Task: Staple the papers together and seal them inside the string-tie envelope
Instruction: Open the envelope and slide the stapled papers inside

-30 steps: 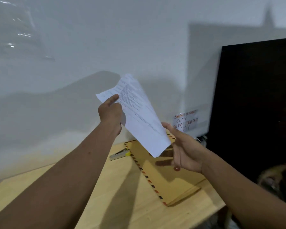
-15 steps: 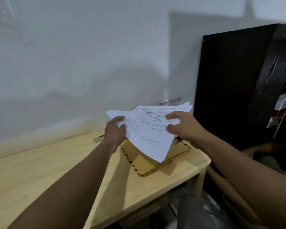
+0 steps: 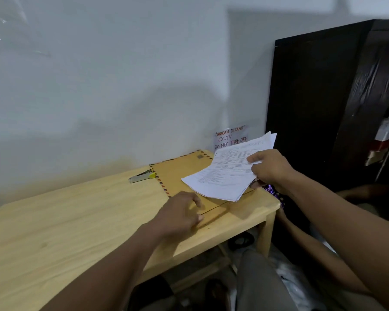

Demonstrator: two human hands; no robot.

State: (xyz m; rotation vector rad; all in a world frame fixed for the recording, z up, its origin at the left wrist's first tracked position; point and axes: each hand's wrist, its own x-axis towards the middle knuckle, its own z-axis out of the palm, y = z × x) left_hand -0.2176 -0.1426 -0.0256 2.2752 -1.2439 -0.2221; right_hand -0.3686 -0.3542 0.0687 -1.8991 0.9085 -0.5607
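Observation:
My right hand [image 3: 271, 168] grips a stack of printed white papers [image 3: 225, 176] by its right edge and holds it low over the envelope. The brown envelope [image 3: 180, 171] with a striped airmail border lies flat on the wooden table [image 3: 65, 221], near the right end. My left hand [image 3: 180, 213] hovers over the envelope's near corner, fingers loosely curled and holding nothing. A grey stapler [image 3: 142, 176] with a yellow tip lies by the wall, just left of the envelope.
A white wall runs behind the table, with a handwritten paper sign [image 3: 230, 136] stuck to it. A tall black cabinet [image 3: 323, 108] stands right of the table. My legs and clutter on the floor show below the table's right edge.
My left hand has let go of the papers and dropped toward the envelope's near corner. My right hand alone now holds the stack, shifted right and lower over the envelope.

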